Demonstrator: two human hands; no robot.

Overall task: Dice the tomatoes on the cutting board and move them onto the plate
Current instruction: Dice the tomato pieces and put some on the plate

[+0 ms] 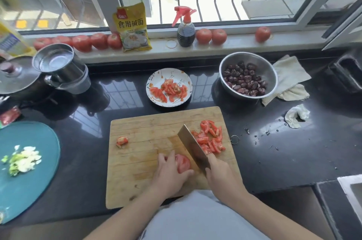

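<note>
Two hands are seen low over the cutting board [148, 136]. The left hand [170, 173] is curled over a tomato half [183, 163], which is held down on the board near its front edge. The right hand [219, 175] is closed round the handle of a cleaver [193, 145]. The handle is hidden inside the hand. The blade is stood on its edge just beside the tomato half, and whether it is touching the tomato cannot be told. A pile of cut tomato pieces [210, 138] is spread on the right part of the board, just behind the blade. One small tomato scrap [121, 141] is left alone near the left edge.

More cut tomato is heaped in the white plate [154, 80], which is set on the dark surface [293, 151] just behind the board. Dark red dried fruits are held in a metal bowl [260, 63] to the right of the plate. What the fruits are is hard to make out. Water is held in a metal pot [52, 59] at the left. Chopped white and green bits are laid on a teal plate [29, 190], which is cut off by the left edge. Whole tomatoes [100, 41] are lined up on the window sill.
</note>
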